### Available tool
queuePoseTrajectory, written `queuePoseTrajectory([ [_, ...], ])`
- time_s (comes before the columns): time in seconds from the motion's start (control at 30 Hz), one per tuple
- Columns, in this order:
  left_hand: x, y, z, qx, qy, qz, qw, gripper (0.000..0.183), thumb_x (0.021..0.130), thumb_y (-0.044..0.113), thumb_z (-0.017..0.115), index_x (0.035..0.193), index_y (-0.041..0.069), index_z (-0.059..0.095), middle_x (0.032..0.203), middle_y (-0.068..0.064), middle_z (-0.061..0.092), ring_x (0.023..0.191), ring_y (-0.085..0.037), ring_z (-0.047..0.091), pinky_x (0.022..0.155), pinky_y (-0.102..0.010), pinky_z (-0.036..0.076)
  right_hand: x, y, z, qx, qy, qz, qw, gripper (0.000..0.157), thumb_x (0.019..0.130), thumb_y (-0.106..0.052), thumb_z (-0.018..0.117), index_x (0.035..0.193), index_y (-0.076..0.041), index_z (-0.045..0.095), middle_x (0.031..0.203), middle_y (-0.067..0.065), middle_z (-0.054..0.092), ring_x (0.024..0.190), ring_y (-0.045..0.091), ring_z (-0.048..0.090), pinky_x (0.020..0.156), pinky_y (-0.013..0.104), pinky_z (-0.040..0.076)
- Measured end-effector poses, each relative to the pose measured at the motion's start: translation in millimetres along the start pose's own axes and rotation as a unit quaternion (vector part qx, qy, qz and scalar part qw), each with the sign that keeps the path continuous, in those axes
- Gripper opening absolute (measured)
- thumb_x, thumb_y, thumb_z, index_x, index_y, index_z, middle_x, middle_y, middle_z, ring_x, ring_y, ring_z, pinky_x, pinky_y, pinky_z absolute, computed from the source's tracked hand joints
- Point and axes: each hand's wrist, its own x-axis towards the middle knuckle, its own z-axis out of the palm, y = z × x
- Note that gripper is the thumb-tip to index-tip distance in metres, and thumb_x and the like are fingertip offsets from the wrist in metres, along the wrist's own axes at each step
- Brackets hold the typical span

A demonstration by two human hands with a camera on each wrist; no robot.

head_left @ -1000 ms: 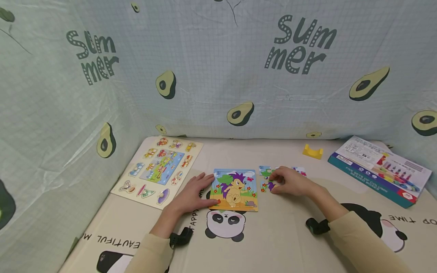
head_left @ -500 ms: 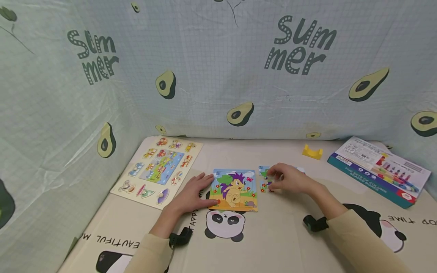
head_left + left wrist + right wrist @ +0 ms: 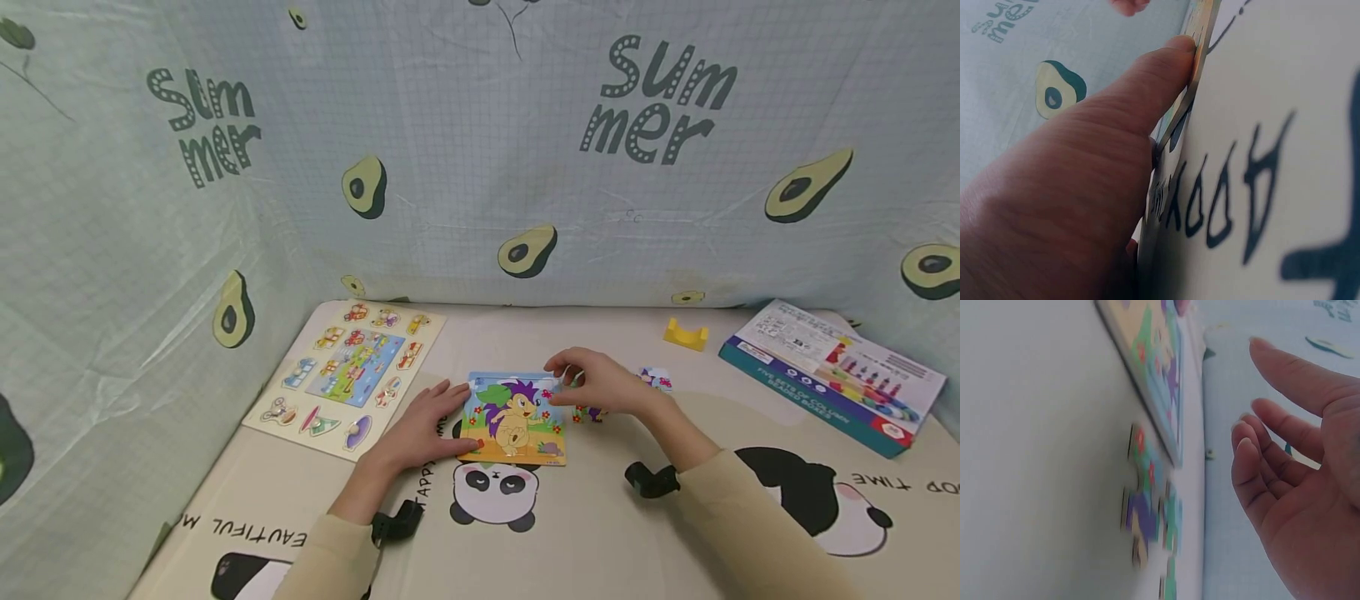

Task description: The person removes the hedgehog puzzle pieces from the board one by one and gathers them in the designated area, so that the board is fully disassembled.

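A hedgehog picture puzzle board [image 3: 517, 425] lies on the table in front of me. My left hand [image 3: 423, 425] rests along its left side, fingers spread; in the left wrist view the thumb [image 3: 1175, 53] presses on the board's edge. Over the board's upper right corner is my right hand [image 3: 600, 385], thumb and fingertips apart. Nothing shows between its relaxed fingers [image 3: 1247, 465] in the right wrist view. Jigsaw pieces with flowers and purple spines [image 3: 1141, 509] lie joined just right of the board, partly hidden under the right hand in the head view.
Another piece group [image 3: 656, 377] lies further right. A vehicle puzzle board [image 3: 397, 321] is at the back left. A yellow plastic part [image 3: 686, 334] and a board game box [image 3: 832, 375] sit at the back right. Printed curtains [image 3: 450, 167] enclose the table.
My right hand has lifted off the jigsaw pieces and moved left to the board's upper right corner. The lower pieces now sit together. My left hand has stayed in place.
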Motion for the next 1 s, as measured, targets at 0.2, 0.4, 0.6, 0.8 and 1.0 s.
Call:
queuePoseTrajectory([
  [0.2, 0.5, 1.4, -0.3, -0.002, -0.003, -0.005, 1.0, 0.087, 0.083, 0.055, 0.077, 0.155, 0.016, 0.044, 0.159, -0.005, 0.038, 0.152, -0.03, 0.016, 0.121, -0.054, 0.015, 16.4, -11.6, 18.4, 0.01, -0.009, 0.002, 1.0, 0.048, 0.087, -0.02, 0.082, 0.127, -0.001, 0.063, 0.107, 0.008, 0.062, 0.094, 0.021, 0.057, 0.085, 0.033, 0.054],
  [0.4, 0.7, 1.0, -0.2, -0.001, -0.003, -0.006, 1.0, 0.087, 0.084, 0.056, 0.076, 0.155, 0.017, 0.045, 0.159, -0.004, 0.038, 0.152, -0.03, 0.016, 0.12, -0.055, 0.016, 25.3, -17.2, 33.8, 0.033, -0.022, 0.005, 0.999, 0.046, 0.087, -0.02, 0.082, 0.126, -0.003, 0.064, 0.105, 0.006, 0.061, 0.094, 0.021, 0.056, 0.083, 0.032, 0.054],
  [0.6, 0.7, 0.0, 0.7, -0.005, -0.003, -0.002, 1.0, 0.086, 0.084, 0.055, 0.077, 0.154, 0.017, 0.045, 0.159, -0.004, 0.04, 0.152, -0.03, 0.017, 0.12, -0.055, 0.015, 30.9, -14.3, 47.0, 0.028, -0.039, 0.011, 0.999, 0.045, 0.086, -0.021, 0.083, 0.123, -0.004, 0.064, 0.1, 0.003, 0.06, 0.09, 0.019, 0.055, 0.08, 0.028, 0.052],
  [0.8, 0.3, 0.1, 0.5, -0.007, -0.003, -0.004, 1.0, 0.086, 0.084, 0.055, 0.077, 0.154, 0.017, 0.045, 0.159, -0.004, 0.04, 0.152, -0.03, 0.016, 0.121, -0.054, 0.015, 32.7, -12.2, 52.9, -0.012, -0.041, 0.017, 0.999, 0.049, 0.085, -0.023, 0.084, 0.124, -0.003, 0.064, 0.099, 0.002, 0.057, 0.09, 0.018, 0.053, 0.083, 0.028, 0.051],
  [1.0, -0.3, 0.1, -0.4, -0.007, -0.003, -0.006, 1.0, 0.086, 0.084, 0.055, 0.077, 0.154, 0.017, 0.045, 0.159, -0.004, 0.039, 0.152, -0.03, 0.016, 0.12, -0.054, 0.015, 34.2, -16.5, 55.5, -0.054, -0.044, 0.034, 0.997, 0.054, 0.082, -0.027, 0.086, 0.125, -0.002, 0.063, 0.102, 0.003, 0.055, 0.093, 0.019, 0.051, 0.088, 0.032, 0.05],
])
